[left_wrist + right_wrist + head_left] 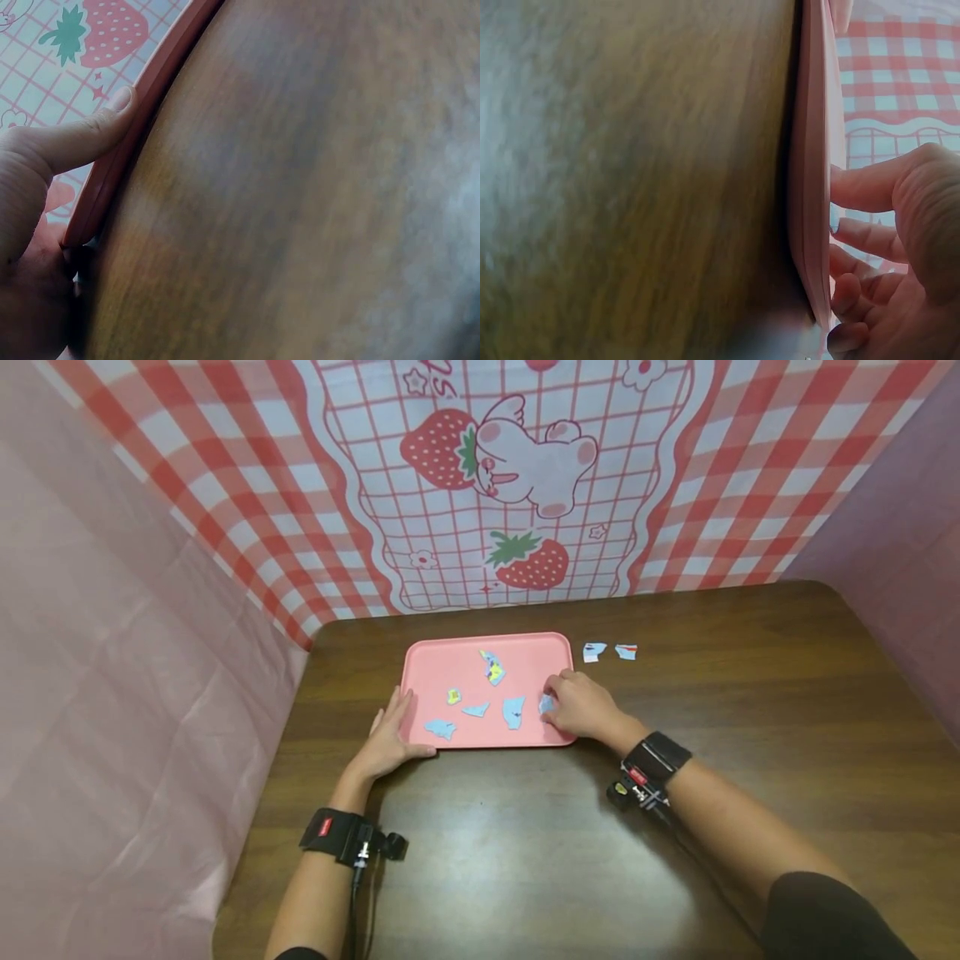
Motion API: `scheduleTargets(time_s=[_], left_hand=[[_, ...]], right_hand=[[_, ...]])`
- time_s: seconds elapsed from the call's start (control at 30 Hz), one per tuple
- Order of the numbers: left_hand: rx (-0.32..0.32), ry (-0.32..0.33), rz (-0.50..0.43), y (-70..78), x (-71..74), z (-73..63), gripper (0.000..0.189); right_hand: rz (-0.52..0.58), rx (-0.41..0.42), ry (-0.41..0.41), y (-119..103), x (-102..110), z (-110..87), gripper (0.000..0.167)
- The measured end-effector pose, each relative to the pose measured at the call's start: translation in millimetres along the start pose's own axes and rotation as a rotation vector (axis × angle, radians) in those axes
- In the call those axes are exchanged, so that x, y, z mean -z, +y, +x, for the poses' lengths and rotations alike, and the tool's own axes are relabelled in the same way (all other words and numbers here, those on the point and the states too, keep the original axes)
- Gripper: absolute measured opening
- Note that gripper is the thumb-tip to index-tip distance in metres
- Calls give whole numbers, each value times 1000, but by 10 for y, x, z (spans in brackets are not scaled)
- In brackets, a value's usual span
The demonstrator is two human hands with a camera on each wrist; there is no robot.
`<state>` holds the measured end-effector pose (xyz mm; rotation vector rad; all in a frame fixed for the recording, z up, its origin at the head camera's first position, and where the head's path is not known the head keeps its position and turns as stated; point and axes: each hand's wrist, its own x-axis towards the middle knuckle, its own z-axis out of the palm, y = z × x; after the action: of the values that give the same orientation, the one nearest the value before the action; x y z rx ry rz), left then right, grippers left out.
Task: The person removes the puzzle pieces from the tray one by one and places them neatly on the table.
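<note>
A pink tray [525,652] lies on the table with several irregular, mostly light-blue paper pieces on it. My left hand [386,745] touches its front left corner, fingers spread along the left side and thumb against the front rim. Over the tray's right end, my right hand [581,703] pinches a light-blue paper piece [546,703], partly covered by the fingers. Left of it lie a larger blue piece [513,712], a thin blue piece [476,710], a small yellow piece [453,696] and a blue-and-yellow piece [492,668]. Another blue piece [441,728] is nearest my left hand.
Two more paper pieces, one white-edged [593,652] and one with a red stripe [626,652], lie on the brown wooden table [495,835] beyond the tray's right side. A checked strawberry-print cloth [480,527] hangs behind; pink cloth [135,652] hangs at the left.
</note>
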<state>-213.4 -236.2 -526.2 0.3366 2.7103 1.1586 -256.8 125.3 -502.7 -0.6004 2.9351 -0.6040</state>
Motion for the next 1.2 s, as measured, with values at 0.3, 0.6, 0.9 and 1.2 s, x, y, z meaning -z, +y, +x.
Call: scheduleTargets(time_s=[0.3,0.6,0.9,1.2], left_hand=[[1,-2,-3,2,-1,-11,116],[-1,-1,-6,9,1,-14,116],[-1,-3,-13,21,13,-13,116],[3,-1,-4,9,-1,-19,116]], right_hand=[[61,-11,12,-29,-35,0,37],[164,-19,80,-28,-63,-58,31],[376,-18,195,26,-27,-41,22],[446,-96,246,166,60,-39,24]])
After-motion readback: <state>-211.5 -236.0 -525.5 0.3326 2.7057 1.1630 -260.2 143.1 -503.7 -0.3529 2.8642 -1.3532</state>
